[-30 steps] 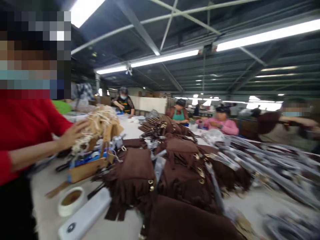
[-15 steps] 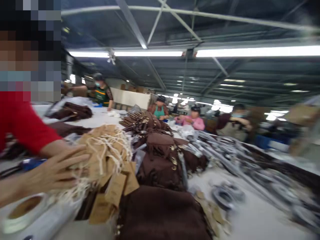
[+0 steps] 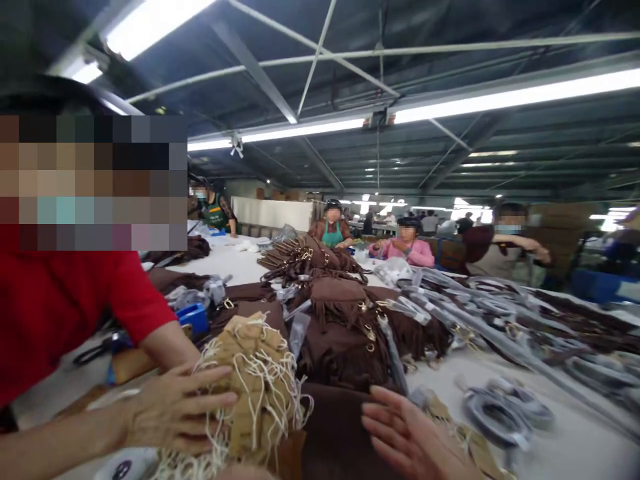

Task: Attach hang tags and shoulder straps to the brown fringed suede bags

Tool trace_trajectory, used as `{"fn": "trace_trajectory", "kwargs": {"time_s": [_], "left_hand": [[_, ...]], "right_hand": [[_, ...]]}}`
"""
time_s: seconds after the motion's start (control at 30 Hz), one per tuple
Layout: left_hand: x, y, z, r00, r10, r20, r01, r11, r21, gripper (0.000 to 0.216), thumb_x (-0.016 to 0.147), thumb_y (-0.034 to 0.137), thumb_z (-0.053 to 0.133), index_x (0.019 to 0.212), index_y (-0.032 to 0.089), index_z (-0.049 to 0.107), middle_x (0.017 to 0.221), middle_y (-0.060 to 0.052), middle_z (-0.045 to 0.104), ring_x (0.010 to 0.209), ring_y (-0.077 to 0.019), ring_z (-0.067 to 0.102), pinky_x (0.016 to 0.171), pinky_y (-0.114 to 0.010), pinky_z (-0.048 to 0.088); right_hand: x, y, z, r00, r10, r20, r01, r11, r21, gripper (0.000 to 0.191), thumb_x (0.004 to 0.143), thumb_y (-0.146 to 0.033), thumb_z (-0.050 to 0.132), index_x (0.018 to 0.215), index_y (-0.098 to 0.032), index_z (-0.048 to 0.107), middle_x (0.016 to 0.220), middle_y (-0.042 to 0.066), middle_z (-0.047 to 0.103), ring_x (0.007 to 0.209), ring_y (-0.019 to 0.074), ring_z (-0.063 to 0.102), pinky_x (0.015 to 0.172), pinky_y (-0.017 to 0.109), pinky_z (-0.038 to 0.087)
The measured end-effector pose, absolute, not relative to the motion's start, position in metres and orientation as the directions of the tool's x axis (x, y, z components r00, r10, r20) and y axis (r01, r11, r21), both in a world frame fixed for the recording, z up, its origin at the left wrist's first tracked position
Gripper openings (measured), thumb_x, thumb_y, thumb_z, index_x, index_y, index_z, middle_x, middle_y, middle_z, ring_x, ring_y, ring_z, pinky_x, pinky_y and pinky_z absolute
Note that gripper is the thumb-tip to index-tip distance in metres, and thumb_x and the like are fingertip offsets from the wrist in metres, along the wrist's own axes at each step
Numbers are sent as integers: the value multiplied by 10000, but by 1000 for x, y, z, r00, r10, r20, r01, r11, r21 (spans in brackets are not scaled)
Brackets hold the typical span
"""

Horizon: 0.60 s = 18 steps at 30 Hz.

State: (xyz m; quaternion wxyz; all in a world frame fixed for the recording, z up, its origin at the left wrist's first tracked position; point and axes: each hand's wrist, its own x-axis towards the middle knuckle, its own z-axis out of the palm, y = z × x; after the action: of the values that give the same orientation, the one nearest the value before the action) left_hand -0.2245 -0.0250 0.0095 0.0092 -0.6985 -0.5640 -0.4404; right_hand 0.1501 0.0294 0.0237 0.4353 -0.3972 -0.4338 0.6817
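My right hand [image 3: 407,433] hovers low over a dark brown fabric bag [image 3: 330,427], fingers stretched out and holding nothing. At the bottom edge only a sliver of skin shows, apparently my left hand [image 3: 245,473]; its fingers are out of sight. Just above it lies a heap of tan paper hang tags [image 3: 250,353] with tangled white strings. A co-worker in a red top [image 3: 135,293] leans in from the left. That person's near hand [image 3: 170,407] rests spread against the tags, while the far arm reaches behind the heap.
Brown fringed bags [image 3: 340,340] with gold clasps are piled along the table's middle. Plastic-wrapped straps [image 3: 500,413] lie coiled at the right. A blue box [image 3: 193,319] stands behind the co-worker's arm. Several people work across the table.
My right hand has come into view over the brown bag. The tag heap looks gathered more upright and sits further right in view. The camera view has shifted, and the red-topped co-worker shows more.
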Motion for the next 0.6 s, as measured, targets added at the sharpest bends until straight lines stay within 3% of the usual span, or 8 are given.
{"fn": "trace_trajectory", "kwargs": {"time_s": [0.03,0.1,0.23,0.37,0.47,0.6], "left_hand": [[-218,-33,2,-41,739,672,829,-351,436,387,930,485,409,1281,449,567,1050,45,740,1040,-278,683,849,-498,568],[-204,-42,-10,-44,695,718,860,-339,381,434,910,426,471,1341,427,519,1196,25,699,1198,-284,602,980,-486,520],[-181,-35,-35,31,551,834,950,-275,147,599,913,300,477,1495,266,338,1458,-76,513,1352,-268,463,1084,-403,430],[-165,-18,-59,90,484,871,994,-98,-48,686,893,256,458,1538,196,232,1400,-119,567,1462,-248,272,1197,-434,225],[-159,-13,-68,108,509,854,994,-50,-96,739,866,303,478,1543,167,213,1346,-142,613,1501,-233,131,1225,-469,63],[-154,-15,-69,114,538,835,993,-49,-104,791,891,443,479,1546,118,178,1362,-164,597,1506,-248,87,1224,-478,-2]], "right_hand": [[122,40,25,-344,924,-168,-314,-282,-907,888,509,-744,796,1166,-171,624,1183,189,683,1127,319,650,1010,423,478],[70,62,24,-384,909,-160,-376,-312,-873,886,566,-782,734,1151,-127,613,1171,204,676,1130,296,648,1031,400,456],[3,95,16,-381,912,-153,-247,-259,-934,755,649,-767,676,1057,-132,668,1013,119,732,1035,273,679,941,377,501],[-14,100,12,-464,872,-154,-168,-257,-952,691,692,-730,676,1047,-138,709,943,81,759,946,282,701,867,405,529],[-14,93,12,-525,830,-187,-104,-280,-954,727,761,-756,584,1149,-151,692,973,88,763,940,276,710,876,420,525],[-17,83,18,-561,808,-179,-41,-243,-969,757,797,-771,521,1178,-140,694,1041,109,758,1034,285,687,961,411,481]]}}
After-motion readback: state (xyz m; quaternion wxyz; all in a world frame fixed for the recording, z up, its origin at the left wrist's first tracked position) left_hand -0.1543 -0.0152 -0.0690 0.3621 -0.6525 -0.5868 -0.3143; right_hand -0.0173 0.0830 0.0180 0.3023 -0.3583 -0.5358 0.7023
